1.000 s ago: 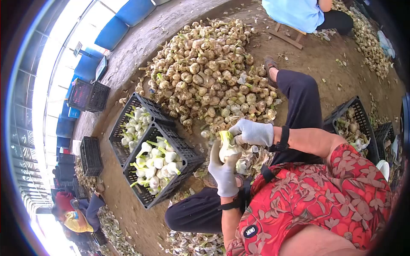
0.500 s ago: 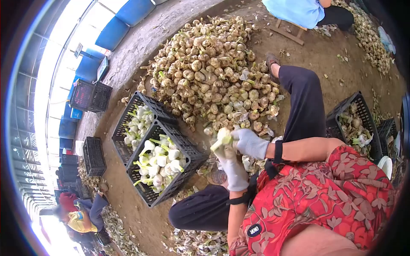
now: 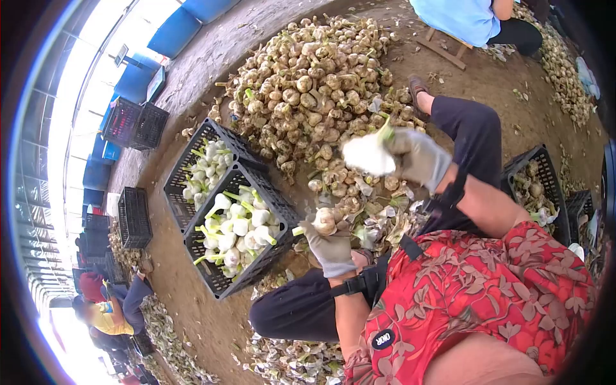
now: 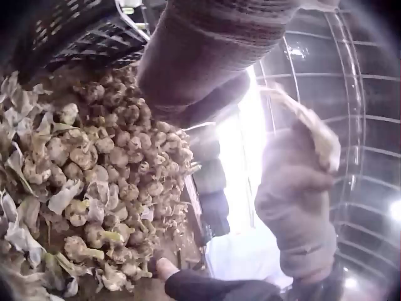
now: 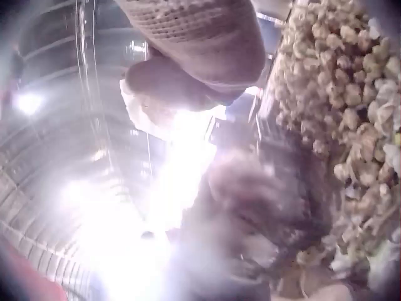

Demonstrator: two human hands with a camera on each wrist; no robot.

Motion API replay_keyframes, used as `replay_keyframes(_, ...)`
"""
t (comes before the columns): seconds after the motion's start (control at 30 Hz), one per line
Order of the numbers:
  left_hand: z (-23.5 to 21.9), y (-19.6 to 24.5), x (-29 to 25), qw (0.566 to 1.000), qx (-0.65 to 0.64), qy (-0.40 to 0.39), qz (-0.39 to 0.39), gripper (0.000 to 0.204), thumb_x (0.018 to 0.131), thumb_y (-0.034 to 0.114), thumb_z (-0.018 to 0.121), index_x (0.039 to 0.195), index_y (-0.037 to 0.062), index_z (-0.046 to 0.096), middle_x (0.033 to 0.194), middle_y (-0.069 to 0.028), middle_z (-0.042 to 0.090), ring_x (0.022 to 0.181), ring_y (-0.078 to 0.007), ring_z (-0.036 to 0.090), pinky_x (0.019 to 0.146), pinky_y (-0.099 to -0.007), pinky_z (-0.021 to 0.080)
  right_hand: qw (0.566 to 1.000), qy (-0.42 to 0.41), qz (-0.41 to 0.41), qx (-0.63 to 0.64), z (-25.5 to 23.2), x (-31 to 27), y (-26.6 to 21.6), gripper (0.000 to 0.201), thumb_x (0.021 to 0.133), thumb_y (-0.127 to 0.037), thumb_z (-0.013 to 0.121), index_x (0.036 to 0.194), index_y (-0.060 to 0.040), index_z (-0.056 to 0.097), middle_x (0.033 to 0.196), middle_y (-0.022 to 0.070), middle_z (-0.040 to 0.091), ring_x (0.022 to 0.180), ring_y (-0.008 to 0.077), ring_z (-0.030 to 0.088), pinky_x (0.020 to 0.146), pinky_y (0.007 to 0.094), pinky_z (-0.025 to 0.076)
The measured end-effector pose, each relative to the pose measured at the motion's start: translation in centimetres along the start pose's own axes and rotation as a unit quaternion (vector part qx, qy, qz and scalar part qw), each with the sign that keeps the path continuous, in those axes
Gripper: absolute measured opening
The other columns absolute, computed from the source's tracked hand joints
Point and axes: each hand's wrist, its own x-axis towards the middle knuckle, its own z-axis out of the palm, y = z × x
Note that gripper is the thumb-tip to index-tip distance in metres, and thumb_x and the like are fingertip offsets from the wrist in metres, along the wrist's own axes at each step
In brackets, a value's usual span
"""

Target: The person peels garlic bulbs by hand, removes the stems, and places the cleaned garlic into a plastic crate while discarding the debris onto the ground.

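My gloved left hand point(image 3: 330, 247) holds a garlic bulb point(image 3: 325, 221), its short cut stem pointing left. Up and to the right of it, my gloved right hand point(image 3: 420, 157) pinches a bright white, blurred piece of garlic skin point(image 3: 369, 154) with a green bit on top. In the left wrist view the skin point(image 4: 322, 141) looks like a thin pale strip hanging from the right hand point(image 4: 294, 200). Below and ahead of both hands lies a large heap of unpeeled garlic point(image 3: 314, 90). Loose peelings point(image 3: 385, 224) lie between the legs.
Two black crates with cleaned white garlic point(image 3: 237, 234) stand at the left; the nearer crate's rim point(image 3: 221, 296) is close to the left knee. Another crate point(image 3: 542, 154) with garlic stands at the right. A person in light blue point(image 3: 455, 19) sits beyond; another person point(image 3: 112, 317) sits far left.
Both hands were together on the bulb. The right hand has drawn away up and to the right with the skin, while the left hand keeps the bulb and has shifted slightly left.
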Motion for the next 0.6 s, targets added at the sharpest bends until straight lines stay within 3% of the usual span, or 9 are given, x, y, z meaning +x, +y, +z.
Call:
replay_keyframes(0.03,1.2,0.2,-0.3,0.999,0.023,0.009,0.023,0.035,0.093,0.041,0.057,0.113,0.0122,0.057,0.104,-0.0096,0.062,0.083,-0.0253,0.059,0.064,-0.0344,0.049,0.997,-0.027,-0.013,-0.074,-3.0,0.5,-1.0,0.03,0.087,-0.017,0.063,0.107,0.0049,0.063,0.08,0.014,0.068,0.068,0.0134,0.066,0.056,0.0267,0.053)
replay_keyframes(0.07,2.0,0.2,-0.4,0.999,0.024,0.009,0.033,0.035,0.094,0.04,0.056,0.114,0.0122,0.057,0.105,-0.01,0.062,0.084,-0.0261,0.06,0.066,-0.0355,0.05,0.951,-0.028,0.017,-0.309,-3.6,0.5,-1.3,0.032,0.088,-0.022,0.062,0.108,0.0031,0.063,0.08,0.0116,0.069,0.067,0.0123,0.066,0.052,0.0251,0.051)
replay_keyframes(0.13,3.1,-0.2,-0.5,0.999,0.026,0.008,0.046,0.033,0.095,0.038,0.055,0.115,0.0121,0.057,0.106,-0.011,0.062,0.086,-0.0276,0.06,0.07,-0.0378,0.052,0.698,-0.141,0.083,-0.697,-1.0,0.5,-0.3,0.043,0.086,-0.034,0.064,0.117,-0.0052,0.059,0.086,0.014,0.068,0.074,0.0263,0.068,0.062,0.0367,0.053)
replay_keyframes(0.17,3.6,-0.5,-0.3,0.999,0.012,0.021,0.048,0.033,0.095,0.037,0.055,0.116,0.012,0.056,0.107,-0.0113,0.062,0.088,-0.0285,0.06,0.073,-0.0396,0.053,0.525,-0.188,0.071,-0.827,-0.2,-0.1,1.1,0.048,0.084,-0.038,0.065,0.121,-0.0082,0.057,0.091,0.0156,0.068,0.079,0.0319,0.067,0.067,0.0408,0.053)
replay_keyframes(0.27,4.1,-1.1,-0.5,0.998,-0.006,0.034,0.052,0.033,0.096,0.03,0.055,0.124,0.0119,0.054,0.109,-0.0137,0.06,0.092,-0.0277,0.061,0.084,-0.0393,0.054,0.672,-0.09,-0.069,-0.732,0.5,-0.3,5.4,0.063,0.072,-0.046,0.074,0.118,-0.0066,0.058,0.103,0.0196,0.064,0.097,0.0352,0.063,0.083,0.0423,0.049)
replay_keyframes(0.3,4.3,-1.3,-1.0,0.995,0.067,0.042,0.066,0.034,0.096,0.028,0.056,0.125,0.0125,0.053,0.109,-0.0142,0.06,0.091,-0.0262,0.061,0.083,-0.0366,0.054,0.68,-0.056,-0.13,-0.719,0.7,0.1,7.1,0.063,0.072,-0.046,0.074,0.117,-0.0057,0.058,0.102,0.0203,0.063,0.097,0.0355,0.062,0.084,0.042,0.049)
replay_keyframes(0.43,3.9,-2.6,-1.6,0.941,0.297,0.02,0.158,0.042,0.094,0.023,0.061,0.128,0.0017,0.05,0.097,-0.013,0.06,0.081,-0.0163,0.059,0.078,-0.0257,0.052,0.73,-0.004,-0.095,-0.677,3.2,1.2,9.6,0.06,0.068,-0.049,0.077,0.103,-0.0032,0.059,0.097,0.018,0.062,0.093,0.0348,0.061,0.079,0.0407,0.049)
replay_keyframes(0.5,4.1,-1.4,-1.1,0.998,0.009,0.065,0.004,0.044,0.094,0.023,0.06,0.126,-0.0055,0.049,0.091,-0.0109,0.06,0.078,-0.0148,0.057,0.077,-0.0277,0.052,0.745,0.015,-0.073,-0.663,3.2,2.1,10.4,0.06,0.066,-0.05,0.079,0.097,-0.0025,0.058,0.094,0.0172,0.062,0.091,0.0347,0.061,0.077,0.0399,0.048)
replay_keyframes(0.6,4.8,-1.7,-1.7,0.995,0.075,0.062,0.024,0.044,0.096,0.026,0.057,0.122,-0.0087,0.049,0.091,-0.0106,0.061,0.078,-0.0157,0.057,0.08,-0.0321,0.052,0.754,0.006,-0.047,-0.655,2.5,3.6,10.3,0.059,0.067,-0.047,0.079,0.096,-0.0006,0.059,0.087,0.0157,0.064,0.087,0.0322,0.062,0.074,0.0383,0.048)
